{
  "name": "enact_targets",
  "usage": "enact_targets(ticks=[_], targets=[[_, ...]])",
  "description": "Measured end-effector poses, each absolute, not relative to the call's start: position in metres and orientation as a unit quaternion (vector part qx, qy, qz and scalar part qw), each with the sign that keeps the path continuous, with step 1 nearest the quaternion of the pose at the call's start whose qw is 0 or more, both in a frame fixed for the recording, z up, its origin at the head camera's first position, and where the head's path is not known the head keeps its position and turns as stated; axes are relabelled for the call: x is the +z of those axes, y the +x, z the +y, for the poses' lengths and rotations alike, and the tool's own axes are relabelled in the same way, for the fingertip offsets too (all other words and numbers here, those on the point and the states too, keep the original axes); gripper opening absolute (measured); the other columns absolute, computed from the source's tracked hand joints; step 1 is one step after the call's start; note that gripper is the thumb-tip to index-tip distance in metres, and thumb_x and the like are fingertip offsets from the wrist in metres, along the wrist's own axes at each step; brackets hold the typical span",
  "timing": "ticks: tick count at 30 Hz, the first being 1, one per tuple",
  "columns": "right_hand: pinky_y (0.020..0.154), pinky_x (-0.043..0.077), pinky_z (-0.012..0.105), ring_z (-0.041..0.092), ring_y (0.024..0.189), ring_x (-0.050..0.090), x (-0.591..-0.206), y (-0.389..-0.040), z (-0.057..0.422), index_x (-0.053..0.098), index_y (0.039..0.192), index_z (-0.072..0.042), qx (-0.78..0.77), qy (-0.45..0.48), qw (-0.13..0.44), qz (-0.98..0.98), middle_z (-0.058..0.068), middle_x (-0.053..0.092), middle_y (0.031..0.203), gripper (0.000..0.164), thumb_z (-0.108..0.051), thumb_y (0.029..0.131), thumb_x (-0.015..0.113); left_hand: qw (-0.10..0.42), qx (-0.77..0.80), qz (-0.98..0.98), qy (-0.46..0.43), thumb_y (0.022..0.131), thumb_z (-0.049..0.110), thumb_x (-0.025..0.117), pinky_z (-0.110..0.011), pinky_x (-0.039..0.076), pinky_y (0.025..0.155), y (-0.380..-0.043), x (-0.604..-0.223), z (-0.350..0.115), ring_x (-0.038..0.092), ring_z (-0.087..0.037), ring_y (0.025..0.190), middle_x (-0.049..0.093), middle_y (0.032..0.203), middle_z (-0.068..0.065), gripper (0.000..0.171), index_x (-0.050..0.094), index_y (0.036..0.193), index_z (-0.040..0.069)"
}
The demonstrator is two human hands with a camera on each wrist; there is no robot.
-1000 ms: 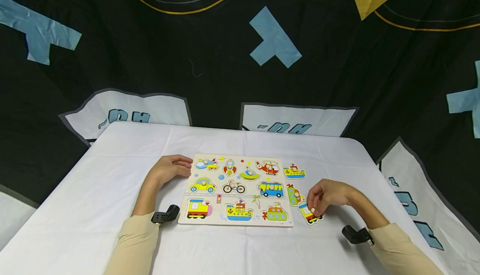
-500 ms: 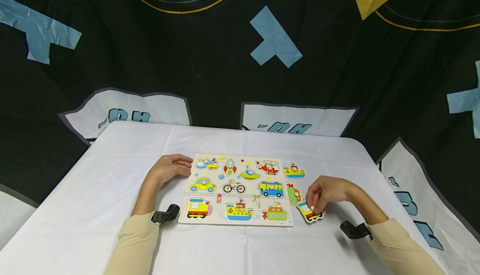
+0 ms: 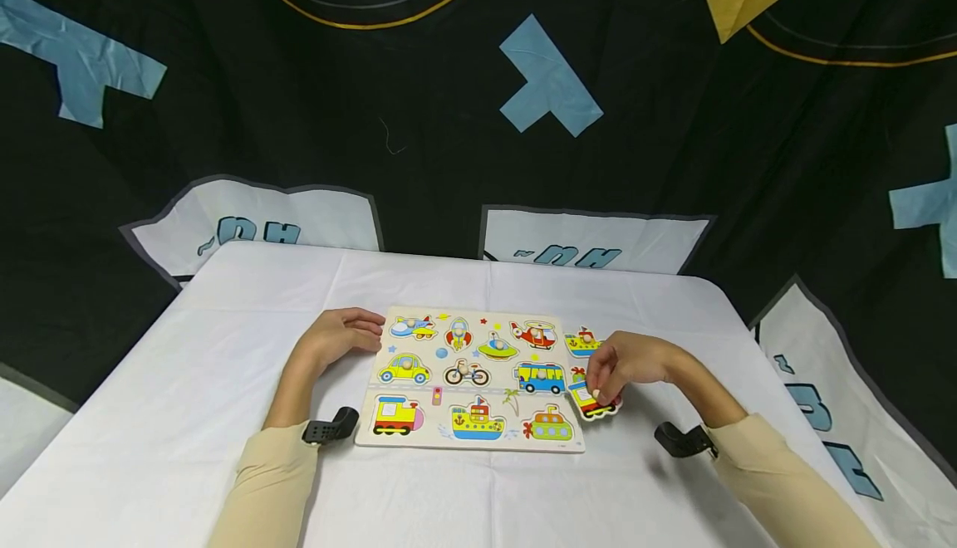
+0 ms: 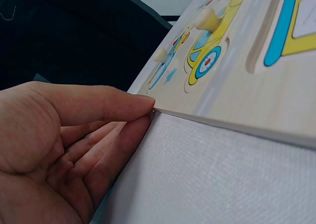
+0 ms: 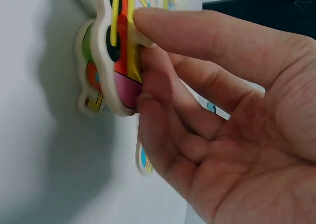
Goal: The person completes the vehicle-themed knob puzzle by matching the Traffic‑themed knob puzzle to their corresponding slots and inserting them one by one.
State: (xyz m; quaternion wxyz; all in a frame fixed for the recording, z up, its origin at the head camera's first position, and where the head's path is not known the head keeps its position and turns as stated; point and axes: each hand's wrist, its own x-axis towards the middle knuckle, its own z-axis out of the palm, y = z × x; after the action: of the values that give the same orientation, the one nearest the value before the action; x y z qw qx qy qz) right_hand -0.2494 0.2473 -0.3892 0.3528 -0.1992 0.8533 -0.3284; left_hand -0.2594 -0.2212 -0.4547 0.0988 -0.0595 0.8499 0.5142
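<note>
My right hand [image 3: 635, 359] pinches a wooden train puzzle piece [image 3: 589, 403] by its small round knob. In the right wrist view the train piece [image 5: 126, 61] tilts up off the white cloth, its shadow below. A green submarine piece [image 5: 91, 66] lies behind it, mostly hidden by hand and train in the head view. Beyond my fingers lies a loose boat piece [image 3: 581, 342]. My left hand [image 3: 336, 339] touches the left edge of the wooden puzzle board [image 3: 404, 442]. Its thumb and fingers [image 4: 106, 105] reach out fairly straight to that edge in the left wrist view.
Knobbed pieces such as a car [image 3: 404, 369], a bus [image 3: 541, 377] and a helicopter [image 3: 533, 334] sit in the board. A white cloth covers the table [image 3: 419, 498]. A black curtain [image 3: 359, 108] with blue and yellow shapes hangs behind. Both wrists carry black devices.
My right hand has lifted the train piece and carried it up and left toward the board, over the submarine piece. My left hand stays in place at the board's edge.
</note>
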Motion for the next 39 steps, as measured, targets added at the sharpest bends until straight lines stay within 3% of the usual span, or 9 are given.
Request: enact_targets(ticks=[11, 27, 39], targets=[[0.074, 0.054, 0.039, 0.014, 0.068, 0.066, -0.391, -0.264, 0.205, 0.074, 0.089, -0.005, -0.338, -0.184, 0.301, 0.873, 0.003, 0.073, 0.074, 0.017, -0.011, 0.076, 0.083, 0.099, 0.517, 0.848, -0.053, 0.081, 0.013, 0.079, -0.026, 0.050, 0.082, -0.258, -0.454, -0.220, 0.067, -0.013, 0.092, 0.076, 0.108, -0.006, 0.048, 0.067, 0.127, 0.006], [0.074, 0.059, 0.041, 0.015, 0.063, 0.066, -0.399, -0.266, 0.137, 0.074, 0.089, -0.005, -0.381, -0.214, 0.300, 0.848, 0.005, 0.074, 0.074, 0.014, -0.009, 0.080, 0.083, 0.095, 0.527, 0.843, -0.058, 0.080, 0.010, 0.079, -0.025, 0.051, 0.080, -0.259, -0.455, -0.221, 0.067, -0.013, 0.089, 0.076, 0.105, -0.007, 0.047, 0.068, 0.125, 0.005], [0.069, 0.051, 0.029, 0.011, 0.064, 0.064, -0.406, -0.262, 0.092, 0.076, 0.086, -0.010, -0.372, -0.254, 0.291, 0.844, 0.000, 0.073, 0.072, 0.011, -0.013, 0.079, 0.084, 0.095, 0.517, 0.848, -0.063, 0.080, 0.012, 0.079, -0.027, 0.050, 0.082, -0.258, -0.455, -0.219, 0.067, -0.015, 0.091, 0.076, 0.104, -0.006, 0.046, 0.069, 0.124, 0.007]])
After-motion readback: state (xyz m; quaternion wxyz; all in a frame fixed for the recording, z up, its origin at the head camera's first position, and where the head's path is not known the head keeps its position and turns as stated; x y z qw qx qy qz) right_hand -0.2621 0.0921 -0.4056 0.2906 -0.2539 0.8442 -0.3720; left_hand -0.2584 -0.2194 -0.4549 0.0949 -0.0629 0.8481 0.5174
